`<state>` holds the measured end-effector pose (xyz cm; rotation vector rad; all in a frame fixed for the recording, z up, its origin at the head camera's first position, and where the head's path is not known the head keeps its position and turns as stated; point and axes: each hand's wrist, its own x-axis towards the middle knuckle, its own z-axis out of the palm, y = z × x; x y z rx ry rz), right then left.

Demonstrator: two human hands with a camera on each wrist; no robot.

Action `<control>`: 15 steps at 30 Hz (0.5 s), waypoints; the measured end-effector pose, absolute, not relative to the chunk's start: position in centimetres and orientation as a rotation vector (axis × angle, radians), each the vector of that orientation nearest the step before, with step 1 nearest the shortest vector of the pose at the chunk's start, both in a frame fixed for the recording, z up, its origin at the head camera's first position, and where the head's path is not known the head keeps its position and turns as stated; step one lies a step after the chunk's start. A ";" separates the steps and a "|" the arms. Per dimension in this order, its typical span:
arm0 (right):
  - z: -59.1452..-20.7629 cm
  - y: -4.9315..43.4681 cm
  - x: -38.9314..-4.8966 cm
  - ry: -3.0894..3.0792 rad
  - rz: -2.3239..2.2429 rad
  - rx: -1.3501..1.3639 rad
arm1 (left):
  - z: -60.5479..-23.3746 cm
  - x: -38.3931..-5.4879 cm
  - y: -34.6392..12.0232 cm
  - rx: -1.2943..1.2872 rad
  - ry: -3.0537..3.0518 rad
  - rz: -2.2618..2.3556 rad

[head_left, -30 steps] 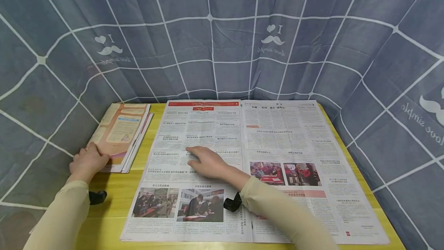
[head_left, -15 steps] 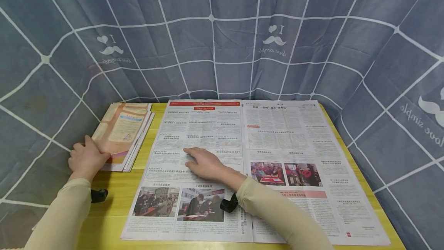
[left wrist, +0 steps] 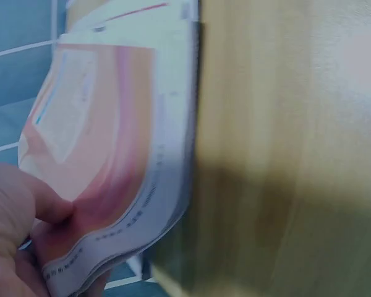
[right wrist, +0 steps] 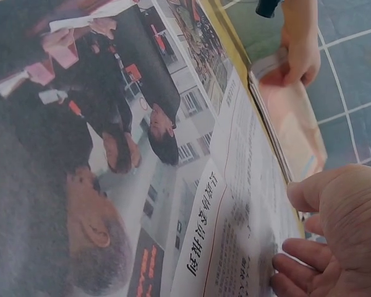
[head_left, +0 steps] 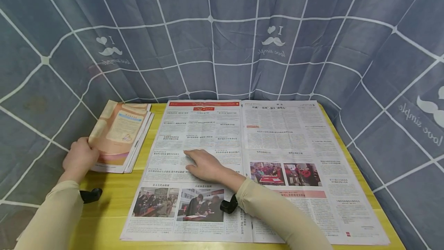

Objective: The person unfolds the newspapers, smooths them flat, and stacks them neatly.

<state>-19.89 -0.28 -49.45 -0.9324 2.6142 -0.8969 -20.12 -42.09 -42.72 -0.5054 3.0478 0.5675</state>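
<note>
At the left of the table lies a stack of folded newspapers (head_left: 119, 136) with an orange, pink and cream page on top. My left hand (head_left: 81, 156) grips its near left edge. In the left wrist view, the thumb presses on the printed side of the pages (left wrist: 105, 148), which bend upward, and the other fingers go underneath. A large newspaper (head_left: 274, 124) lies spread flat, its print upside down to me. Over its left page is my right hand (head_left: 205, 166), fingers loosely extended and holding nothing. Whether its fingertips touch the paper, I cannot tell.
A yellow wood-grain table (head_left: 100, 219) carries both papers, with a narrow strip between them. Grey-blue checked curtain (head_left: 229, 49) encloses the back and both sides, close against the stack's left edge. Each wrist wears a black device, such as the right wrist camera (head_left: 229, 204).
My left hand has shifted slightly left and now pinches the stack's edge, whose left side has lifted and bent. The right hand stays nearly still over the spread newspaper.
</note>
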 end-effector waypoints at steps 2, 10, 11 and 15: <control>-49.5 -0.3 -19.9 2.615 -0.891 -0.939 | -42.3 -20.0 -42.3 -0.460 3.021 0.612; -49.6 -0.3 -19.9 2.603 -0.899 -0.946 | -40.4 -19.2 -41.9 -0.197 3.045 0.690; -49.6 -0.3 -19.9 2.601 -0.906 -0.942 | -40.1 -19.1 -41.7 -0.184 3.054 0.712; -49.5 -0.3 -20.0 2.597 -0.919 -0.918 | -38.9 -18.9 -40.5 -0.174 3.074 0.833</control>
